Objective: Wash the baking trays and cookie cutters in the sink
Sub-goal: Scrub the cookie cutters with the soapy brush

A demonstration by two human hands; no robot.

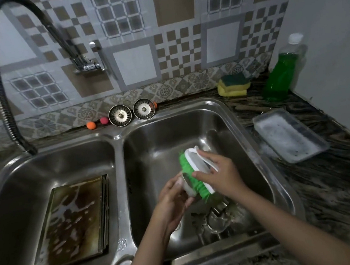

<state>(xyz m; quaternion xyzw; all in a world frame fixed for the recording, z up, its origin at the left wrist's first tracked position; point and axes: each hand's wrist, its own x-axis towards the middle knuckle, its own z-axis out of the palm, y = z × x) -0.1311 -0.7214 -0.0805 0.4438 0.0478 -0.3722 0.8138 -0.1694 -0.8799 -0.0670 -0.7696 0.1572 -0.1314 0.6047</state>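
Over the right sink [222, 114], our right hand [218, 175] grips one green brush [190, 174]; our left hand [173, 200] holds one small cutter [187, 185] against it. One soapy tray [75, 222] lies left, another [290, 134] far right. We see no writing.

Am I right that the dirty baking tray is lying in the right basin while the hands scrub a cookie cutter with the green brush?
Not quite: the head view shows the baking tray in the left basin. The hands, left and right, scrub the cookie cutter with the brush over the right one.
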